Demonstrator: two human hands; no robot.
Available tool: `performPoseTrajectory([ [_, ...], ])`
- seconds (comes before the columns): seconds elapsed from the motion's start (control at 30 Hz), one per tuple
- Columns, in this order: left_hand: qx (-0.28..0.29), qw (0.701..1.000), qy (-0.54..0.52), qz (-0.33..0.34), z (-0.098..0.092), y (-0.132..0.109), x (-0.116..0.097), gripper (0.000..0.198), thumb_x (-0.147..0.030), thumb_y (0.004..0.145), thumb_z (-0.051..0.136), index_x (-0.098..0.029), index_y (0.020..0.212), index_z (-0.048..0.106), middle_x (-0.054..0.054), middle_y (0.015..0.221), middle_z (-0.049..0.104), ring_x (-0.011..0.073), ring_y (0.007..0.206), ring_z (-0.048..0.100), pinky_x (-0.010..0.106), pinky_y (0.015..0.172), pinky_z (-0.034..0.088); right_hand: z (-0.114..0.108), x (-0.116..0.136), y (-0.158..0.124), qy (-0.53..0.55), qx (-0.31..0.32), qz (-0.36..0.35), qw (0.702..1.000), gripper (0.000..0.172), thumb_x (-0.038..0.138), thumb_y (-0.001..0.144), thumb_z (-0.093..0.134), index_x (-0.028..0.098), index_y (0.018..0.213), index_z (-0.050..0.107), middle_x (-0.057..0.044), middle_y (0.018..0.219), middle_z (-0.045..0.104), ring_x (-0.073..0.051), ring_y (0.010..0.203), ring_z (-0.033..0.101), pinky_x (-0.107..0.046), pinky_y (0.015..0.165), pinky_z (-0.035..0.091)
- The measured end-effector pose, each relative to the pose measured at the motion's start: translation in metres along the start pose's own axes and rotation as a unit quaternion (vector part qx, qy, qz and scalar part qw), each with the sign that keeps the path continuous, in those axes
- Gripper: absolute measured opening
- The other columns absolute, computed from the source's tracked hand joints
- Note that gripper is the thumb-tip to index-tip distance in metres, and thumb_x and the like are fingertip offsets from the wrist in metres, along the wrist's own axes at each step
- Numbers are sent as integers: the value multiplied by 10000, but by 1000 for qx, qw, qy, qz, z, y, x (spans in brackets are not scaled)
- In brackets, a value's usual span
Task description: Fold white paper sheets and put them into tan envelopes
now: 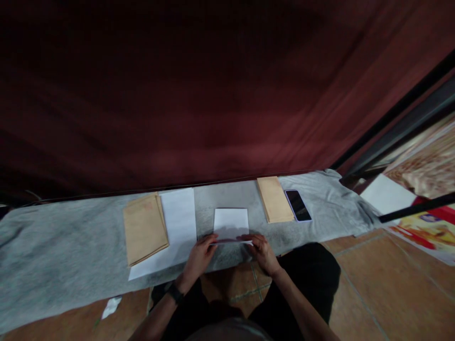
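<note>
A white sheet of paper (231, 220) lies on the grey cloth in front of me, its near edge lifted and folded up. My left hand (203, 251) pinches the left end of that edge, a dark band on its wrist. At the right end, my right hand (261, 248) grips the same edge between thumb and fingers. To the left, a stack of brown envelopes (145, 229) rests partly over white paper sheets (181, 218). Another pile of brown envelopes (274, 199) lies to the right, beside a phone (298, 206) with a dark screen.
The grey cloth (71, 246) covers a long, low, narrow surface against a dark red curtain (213, 118). Below is a tiled floor (387, 279) with a crumpled white scrap (111, 307). At the right stand dark metal bars (394, 123) and a printed colourful package (430, 232).
</note>
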State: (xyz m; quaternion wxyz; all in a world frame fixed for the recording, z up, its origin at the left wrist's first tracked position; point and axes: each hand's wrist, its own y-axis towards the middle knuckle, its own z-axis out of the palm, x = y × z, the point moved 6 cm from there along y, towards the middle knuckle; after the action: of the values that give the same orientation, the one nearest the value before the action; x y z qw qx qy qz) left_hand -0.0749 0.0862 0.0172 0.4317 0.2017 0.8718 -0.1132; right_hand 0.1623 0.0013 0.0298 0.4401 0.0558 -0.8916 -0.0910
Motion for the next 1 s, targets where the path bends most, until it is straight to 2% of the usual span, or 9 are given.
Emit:
performPoseTrajectory([
  [0.17, 6, 998, -9, -64, 1, 2, 0, 189, -345, 868, 587, -259, 997, 695, 59, 1019, 764, 247, 981, 706, 353, 928, 526, 1, -12, -6, -9, -55, 49, 997, 364, 479, 1008, 479, 252, 871, 728, -44, 862, 726, -236, 874, 670, -406, 863, 523],
  [0.43, -47, 995, -17, -83, 3, 10, -7, 188, -362, 906, 513, -242, 955, 649, 35, 924, 752, 213, 854, 699, 299, 792, 507, 3, -13, 9, 39, -69, 97, 992, 366, 482, 1005, 458, 243, 895, 714, -48, 869, 732, -235, 858, 681, -352, 815, 526],
  [0.53, -56, 995, -8, -81, 3, 13, -8, 207, -357, 932, 476, -232, 911, 639, 31, 855, 734, 199, 795, 687, 282, 746, 494, 5, -14, 15, 15, -79, 125, 989, 396, 493, 1009, 439, 242, 859, 707, -47, 829, 735, -229, 813, 691, -326, 776, 525],
  [0.63, -65, 992, 57, -88, 4, 14, -10, 232, -334, 964, 444, -220, 913, 639, 37, 828, 724, 192, 758, 679, 273, 712, 476, 8, -17, 17, -44, -87, 156, 983, 410, 480, 1018, 415, 241, 842, 699, -55, 816, 738, -222, 780, 698, -302, 740, 513],
  [0.73, -69, 981, 154, -98, 5, 16, -16, 245, -304, 997, 418, -208, 1003, 643, 56, 903, 741, 194, 795, 692, 270, 713, 460, 11, -21, 19, -75, -87, 181, 977, 394, 457, 1020, 415, 230, 858, 694, -63, 823, 742, -216, 767, 702, -280, 708, 492],
  [0.87, -57, 958, 251, -125, 4, 23, -24, 273, -303, 1030, 392, -201, 1084, 639, 52, 910, 756, 183, 785, 705, 262, 667, 436, 12, -24, 26, -121, -77, 215, 966, 365, 423, 1033, 413, 208, 958, 698, -72, 890, 759, -199, 804, 717, -249, 708, 473],
  [1.0, -52, 941, 304, -139, 2, 35, -28, 289, -328, 1039, 391, -209, 1116, 643, 37, 885, 763, 177, 754, 705, 260, 619, 415, 12, -24, 35, -225, -39, 253, 940, 364, 418, 1051, 404, 192, 1070, 689, -90, 972, 766, -196, 849, 732, -237, 721, 475],
])
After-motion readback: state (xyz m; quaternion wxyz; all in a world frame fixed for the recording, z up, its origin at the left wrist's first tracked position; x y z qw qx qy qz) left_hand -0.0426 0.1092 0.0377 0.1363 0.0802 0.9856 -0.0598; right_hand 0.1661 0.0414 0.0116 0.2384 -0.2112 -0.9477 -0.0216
